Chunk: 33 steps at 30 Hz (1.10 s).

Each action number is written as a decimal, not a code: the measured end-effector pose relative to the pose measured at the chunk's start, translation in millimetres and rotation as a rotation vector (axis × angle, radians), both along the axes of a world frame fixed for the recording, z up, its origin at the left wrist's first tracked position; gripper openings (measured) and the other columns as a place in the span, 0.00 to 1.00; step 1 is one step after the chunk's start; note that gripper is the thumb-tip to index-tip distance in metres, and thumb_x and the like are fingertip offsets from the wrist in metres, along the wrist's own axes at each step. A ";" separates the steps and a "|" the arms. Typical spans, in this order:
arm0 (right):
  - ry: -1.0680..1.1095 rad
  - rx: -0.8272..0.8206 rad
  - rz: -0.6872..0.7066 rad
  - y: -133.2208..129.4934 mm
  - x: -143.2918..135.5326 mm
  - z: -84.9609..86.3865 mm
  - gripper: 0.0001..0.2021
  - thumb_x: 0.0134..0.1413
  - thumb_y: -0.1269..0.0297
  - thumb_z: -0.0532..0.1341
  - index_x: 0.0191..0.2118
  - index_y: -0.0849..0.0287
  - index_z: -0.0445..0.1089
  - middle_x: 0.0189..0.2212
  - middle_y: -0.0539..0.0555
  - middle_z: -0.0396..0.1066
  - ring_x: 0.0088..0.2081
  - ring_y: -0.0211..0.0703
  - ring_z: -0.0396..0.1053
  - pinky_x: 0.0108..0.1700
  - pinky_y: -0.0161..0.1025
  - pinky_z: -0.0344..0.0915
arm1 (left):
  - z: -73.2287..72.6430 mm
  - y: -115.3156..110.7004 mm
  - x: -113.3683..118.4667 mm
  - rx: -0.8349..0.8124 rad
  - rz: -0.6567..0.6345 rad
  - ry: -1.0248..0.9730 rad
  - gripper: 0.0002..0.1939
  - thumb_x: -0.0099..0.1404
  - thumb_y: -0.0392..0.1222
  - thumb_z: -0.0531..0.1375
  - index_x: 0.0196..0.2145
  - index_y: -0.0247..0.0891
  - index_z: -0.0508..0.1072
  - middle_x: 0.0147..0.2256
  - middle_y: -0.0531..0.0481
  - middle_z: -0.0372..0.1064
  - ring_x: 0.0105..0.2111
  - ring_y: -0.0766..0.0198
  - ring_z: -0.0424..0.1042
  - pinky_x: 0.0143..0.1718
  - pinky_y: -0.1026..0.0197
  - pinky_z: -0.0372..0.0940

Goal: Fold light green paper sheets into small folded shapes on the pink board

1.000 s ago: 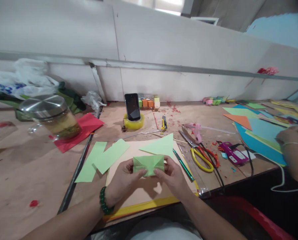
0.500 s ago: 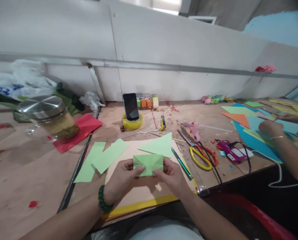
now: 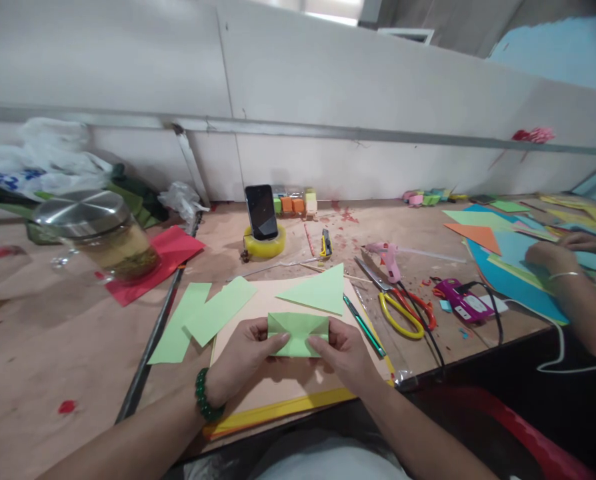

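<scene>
A folded green paper (image 3: 299,333) is stretched between my two hands, with creases running in from its upper corners. My left hand (image 3: 251,348) pinches its left end, thumb on the front face; the fingers behind are partly hidden. At the right end my right hand (image 3: 342,347) grips it the same way. Below them lies a stack of peach sheets (image 3: 288,387) with yellow edges. Just behind the hands is a green triangular paper (image 3: 321,290). Two green strips (image 3: 223,310) overlap to the left. A green pen (image 3: 364,325) lies right of my right hand.
Scissors (image 3: 401,313), a pink glue gun (image 3: 388,260) and a purple power strip (image 3: 463,300) lie to the right. A phone (image 3: 261,212) leans in a yellow tape roll (image 3: 264,245). A glass jar (image 3: 123,250) stands left. Another person's hand (image 3: 548,260) is over papers at far right.
The folded green paper and both my hands have shifted very slightly, with the grip unchanged. The other person's hand at the far right has moved slightly right.
</scene>
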State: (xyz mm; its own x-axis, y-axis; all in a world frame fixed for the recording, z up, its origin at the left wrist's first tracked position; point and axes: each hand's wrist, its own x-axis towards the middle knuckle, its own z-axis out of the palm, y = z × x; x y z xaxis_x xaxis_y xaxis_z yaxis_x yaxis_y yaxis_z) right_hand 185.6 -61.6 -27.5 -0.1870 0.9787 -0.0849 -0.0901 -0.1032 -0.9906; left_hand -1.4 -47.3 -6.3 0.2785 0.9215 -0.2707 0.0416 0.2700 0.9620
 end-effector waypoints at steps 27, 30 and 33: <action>0.290 -0.126 0.068 4.7 5.1 -6.5 0.15 0.41 0.57 0.72 0.35 0.60 0.75 0.23 0.48 0.73 0.17 0.33 0.69 0.19 0.28 0.68 | 2.7 4.3 -5.0 -0.218 -0.095 -0.109 0.24 0.45 0.54 0.71 0.31 0.30 0.76 0.22 0.48 0.75 0.17 0.69 0.71 0.21 0.70 0.66; 0.218 -0.072 0.080 3.8 5.5 -7.5 0.17 0.44 0.55 0.71 0.37 0.60 0.73 0.25 0.49 0.73 0.19 0.34 0.69 0.21 0.31 0.71 | 2.6 5.7 -7.0 -0.195 -0.079 -0.102 0.29 0.43 0.57 0.72 0.35 0.29 0.77 0.24 0.46 0.76 0.19 0.69 0.72 0.24 0.70 0.66; 0.160 -0.063 0.094 2.9 5.9 -7.1 0.20 0.45 0.52 0.70 0.40 0.62 0.73 0.25 0.50 0.73 0.19 0.35 0.70 0.21 0.31 0.70 | 3.2 5.3 -7.1 -0.191 -0.070 -0.105 0.30 0.41 0.58 0.73 0.34 0.30 0.78 0.23 0.46 0.77 0.20 0.68 0.72 0.23 0.70 0.66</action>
State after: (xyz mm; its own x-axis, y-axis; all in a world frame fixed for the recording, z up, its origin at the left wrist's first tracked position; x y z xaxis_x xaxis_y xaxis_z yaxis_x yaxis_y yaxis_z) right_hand 191.5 -58.7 -34.6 -0.2931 0.9500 -0.1073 -0.2329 -0.1798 -0.9557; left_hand -8.5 -41.9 -3.1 0.3761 0.8336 -0.4045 -0.0307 0.4475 0.8937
